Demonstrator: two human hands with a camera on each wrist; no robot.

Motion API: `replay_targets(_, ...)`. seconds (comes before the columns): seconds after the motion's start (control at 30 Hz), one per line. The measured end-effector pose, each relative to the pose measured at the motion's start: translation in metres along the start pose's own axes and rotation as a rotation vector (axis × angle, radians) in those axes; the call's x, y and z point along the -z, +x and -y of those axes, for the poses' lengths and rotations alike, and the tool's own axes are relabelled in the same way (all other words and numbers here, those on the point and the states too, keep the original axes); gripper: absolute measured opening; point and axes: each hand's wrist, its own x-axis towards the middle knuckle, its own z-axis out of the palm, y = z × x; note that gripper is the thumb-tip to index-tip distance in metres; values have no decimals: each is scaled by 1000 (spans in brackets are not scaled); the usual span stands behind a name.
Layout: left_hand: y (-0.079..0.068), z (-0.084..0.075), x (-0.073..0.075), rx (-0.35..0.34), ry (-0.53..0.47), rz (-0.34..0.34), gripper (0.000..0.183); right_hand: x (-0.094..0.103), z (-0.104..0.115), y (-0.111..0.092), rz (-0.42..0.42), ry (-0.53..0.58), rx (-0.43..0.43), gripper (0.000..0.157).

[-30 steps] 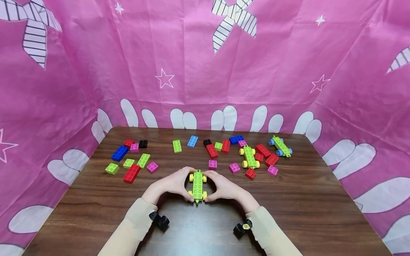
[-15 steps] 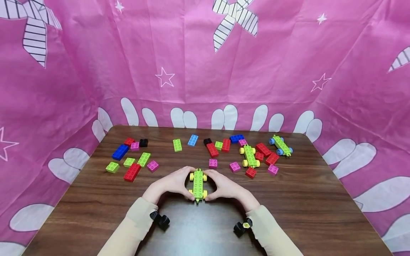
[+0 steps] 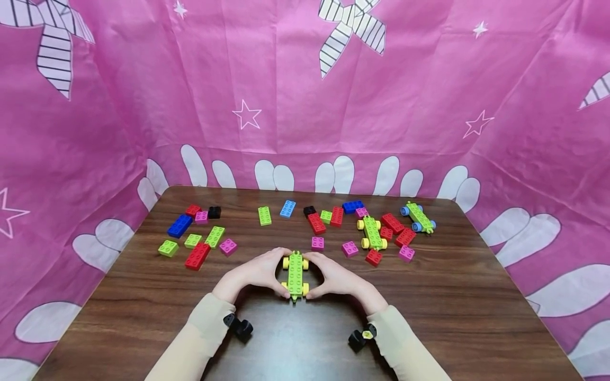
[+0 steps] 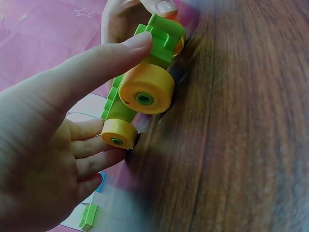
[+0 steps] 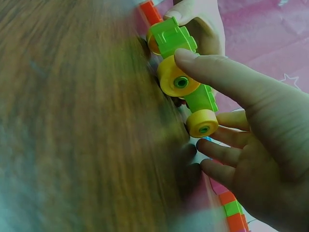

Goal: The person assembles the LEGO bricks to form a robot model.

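A lime-green toy car base (image 3: 295, 275) with studs on top and yellow wheels stands on its wheels near the middle of the table, lengthwise to me. My left hand (image 3: 259, 272) holds it from the left, thumb at the near end and fingers by the far wheel. From the right, my right hand (image 3: 332, 276) grips it the same way. In the left wrist view the left thumb lies against the green end above a yellow wheel (image 4: 147, 89). The right wrist view shows the right thumb touching the top of the near yellow wheel (image 5: 177, 77).
Behind the hands, a second yellow-wheeled car base (image 3: 372, 233) and a blue-wheeled one (image 3: 418, 218) stand to the right among red bricks (image 3: 405, 236). Toward the left lie a blue brick (image 3: 179, 226), a red brick (image 3: 197, 256) and several green bricks (image 3: 215, 237). Pink cloth (image 3: 295, 95) surrounds the table (image 3: 476, 317).
The hands and the car base keep their places on the table. Only the head view shifts very slightly.
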Motion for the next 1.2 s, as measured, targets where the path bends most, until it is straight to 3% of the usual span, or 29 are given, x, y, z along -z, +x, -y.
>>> replay_targets(0.17,0,0,0,3,1,5,96,5,-3,-1,-37,36,7,91)
replay_targets(0.5,-1,-3,0,15,-19,28,98,15,-15,-1,-205,167,6,63)
replay_targets(0.8,-1,-5,0,19,-19,26,97,26,-21,15,-380,98,-25,44)
replay_targets(0.93,-1,-4,1,9,-7,24,97,29,-25,22,-393,61,-55,42)
replay_targets(1.2,-2,-3,2,11,-5,24,97,35,-33,31,-335,17,-100,46)
